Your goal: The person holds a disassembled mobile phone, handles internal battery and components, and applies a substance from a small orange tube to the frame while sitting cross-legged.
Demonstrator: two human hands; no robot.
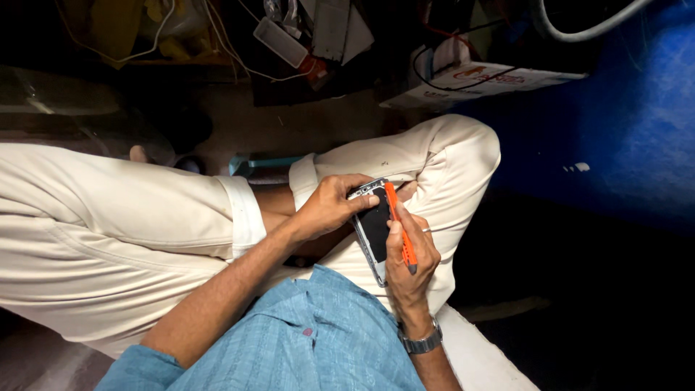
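I sit cross-legged in cream trousers. My left hand grips the top end of an opened phone, a dark slab with a silver frame, held over my lap. My right hand cradles the phone's lower edge and pinches an orange tool like a pen. The tool's far tip rests against the phone's upper right edge. A metal watch is on my right wrist. My blue shirt fills the bottom of the view.
A white cardboard box with black cables lies beyond my knee. White cables and small devices clutter the dark floor at the top. A blue wall stands at right. A teal object shows between my legs.
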